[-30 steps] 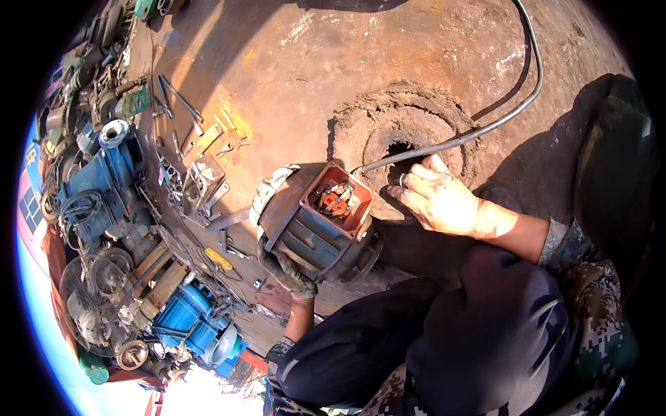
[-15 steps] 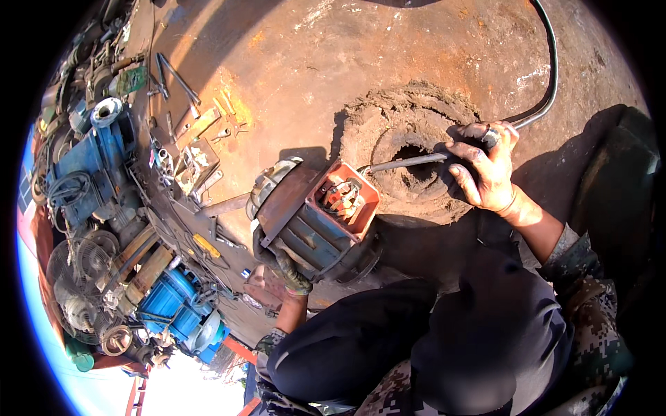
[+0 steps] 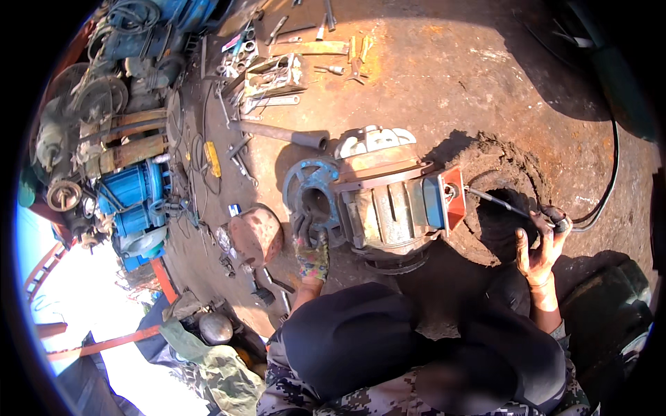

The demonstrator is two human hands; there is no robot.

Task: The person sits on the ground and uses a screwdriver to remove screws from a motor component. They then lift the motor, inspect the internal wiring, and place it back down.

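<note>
An old electric motor (image 3: 385,208) with a ribbed housing lies on its side in front of my knees. Its red-edged terminal box (image 3: 454,199) faces right. At the motor's left end is a blue ring-shaped flange (image 3: 294,182) with a round hole. My left hand (image 3: 311,260), in a stained glove, has its fingers curled over the flange's lower rim. From the terminal box a cable (image 3: 501,203) runs right, over a ring of caked mud (image 3: 524,173). My right hand (image 3: 544,243), bare, pinches this cable near its fingertips, the thumb held apart.
A metal pipe (image 3: 284,133) points at the flange. Beyond it are a toolbox (image 3: 274,75), wrenches and pliers (image 3: 356,73). A rusty round pan (image 3: 257,234) lies left of my glove. Blue motors (image 3: 132,197) and fan guards crowd the far left.
My view has swung left. The motor has turned, so its terminal box faces right and the blue flange shows. My left hand has shifted to the flange; my right still holds the cable.
</note>
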